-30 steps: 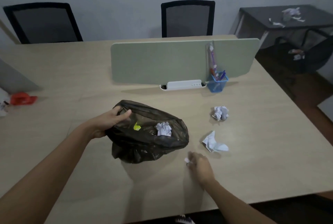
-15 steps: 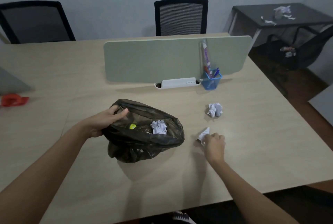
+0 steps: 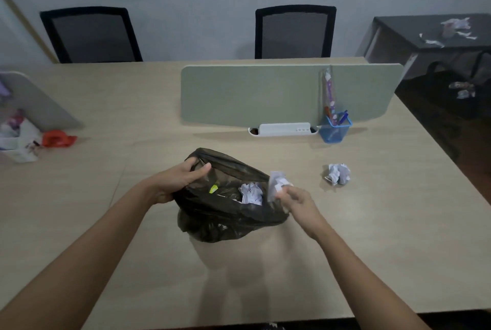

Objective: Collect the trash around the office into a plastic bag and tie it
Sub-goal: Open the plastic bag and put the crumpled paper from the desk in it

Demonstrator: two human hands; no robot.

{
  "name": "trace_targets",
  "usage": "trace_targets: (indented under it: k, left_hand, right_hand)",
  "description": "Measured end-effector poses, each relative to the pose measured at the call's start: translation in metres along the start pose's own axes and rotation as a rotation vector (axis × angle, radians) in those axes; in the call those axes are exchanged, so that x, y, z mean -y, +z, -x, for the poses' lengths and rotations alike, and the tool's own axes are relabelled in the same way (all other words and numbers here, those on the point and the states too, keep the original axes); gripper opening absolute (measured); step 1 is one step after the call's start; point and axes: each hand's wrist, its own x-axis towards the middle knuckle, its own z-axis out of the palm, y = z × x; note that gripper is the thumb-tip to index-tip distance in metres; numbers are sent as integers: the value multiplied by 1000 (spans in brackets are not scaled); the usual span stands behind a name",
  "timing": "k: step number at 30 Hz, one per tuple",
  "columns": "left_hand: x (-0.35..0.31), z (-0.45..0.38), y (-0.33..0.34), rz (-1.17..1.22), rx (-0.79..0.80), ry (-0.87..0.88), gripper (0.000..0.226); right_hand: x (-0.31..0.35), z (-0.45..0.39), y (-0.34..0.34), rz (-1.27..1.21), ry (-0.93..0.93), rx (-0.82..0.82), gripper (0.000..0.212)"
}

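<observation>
Crumpled paper held at the mouth of a thin dark bag on the worktop

The plastic bag sits near the middle of the worktop, its rim pinched at about 10 o'clock by the closed left hand. The right hand is closed on a paper wad at the rim's 3 o'clock side. A crumpled sheet and a yellow scrap lie inside. The film is judged limp, slippery and nearly weightless, best taken by gathered rim for tying. Another paper ball, at 3 o'clock from the bag and well apart, is judged light and springy, easily pinched anywhere. More litter lies at 9 o'clock.
</observation>
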Motion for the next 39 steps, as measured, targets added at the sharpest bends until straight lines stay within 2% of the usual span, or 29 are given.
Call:
trace_targets:
  k: [1,3,4,5,7,8,10,11,13,14,15,16,17,19,20,22,25,27,28,30,32,34,35,36,37,38,39]
  left_hand:
    - [-1,2,0,-5,17,7,41]
    - [-3,2,3,-22,52,13,67]
    - [-3,1,3,-24,64,11,82]
    - [-2,1,5,-26,75,10,88]
    - [-3,-1,9,-17,87,29,68]
    - [-3,-2,9,-5,80,33,60]
    - [-5,-3,6,6,73,45,74]
    - [-6,-2,5,3,67,48,85]
    - [-4,-1,3,12,44,60,95]
    - [-3,-2,2,23,34,67,96]
    - [-3,-2,2,33,29,74,96]
    - [-1,-4,0,48,23,79,96]
    - [-1,-4,1,59,18,77,96]
    - [1,-5,0,78,1,61,93]
    - [2,-6,0,82,-9,50,90]
    - [3,-7,0,72,-27,33,82]
    - [4,-9,1,54,-35,12,79]
    - [5,-11,1,50,-44,1,83]
    - [5,-11,2,46,-44,1,83]
    - [5,-11,3,37,-44,-1,84]
    - [5,-12,5,31,-38,-18,77]
    - [3,-12,9,49,-37,-33,55]
    - [2,-11,10,47,-42,-36,48]
    - [0,-8,10,30,-47,-36,47]
    - [-1,-6,9,24,-49,-39,46]
    - [-1,-2,6,21,-46,-32,43]
    - [0,2,4,18,-42,-22,41]
  right_hand:
    - [19,-4,16,-12,-13,125,28]
    - [39,-17,51,19,21,340,21]
    - [44,-23,65,28,76,403,16]
    - [45,-28,78,40,132,446,17]
    - [48,-39,87,214,195,522,34]
    - [51,-43,85,365,142,536,38]
    - [51,-50,67,511,-23,405,32]
    - [44,-55,52,458,-63,269,26]
    - [25,-69,14,321,-65,-102,17]
    - [14,-76,-11,359,-57,-280,15]
    - [0,-87,-36,481,-30,-394,13]
    - [-13,-98,-58,633,49,-443,21]
    - [-26,-109,-80,764,168,-442,35]
    - [-53,-124,-114,911,381,-319,55]
    - [-66,-129,-125,956,408,-242,57]
    - [-92,-132,-139,987,318,-131,46]
    - [-107,-126,-138,868,211,-162,25]
    - [-90,-117,-121,566,242,-258,23]
    - [-75,-111,-108,322,266,-275,20]
    - [-38,-96,-74,-35,235,-129,23]
    - [-1,-78,-38,-114,159,171,35]
    - [16,-67,-6,-81,108,399,46]
    - [16,-66,8,-30,77,374,49]
    - [12,-68,20,74,44,238,52]
    - [5,-71,29,195,53,35,54]
    - [-6,-74,36,301,133,-141,57]
    - [-18,-72,41,355,261,-244,62]
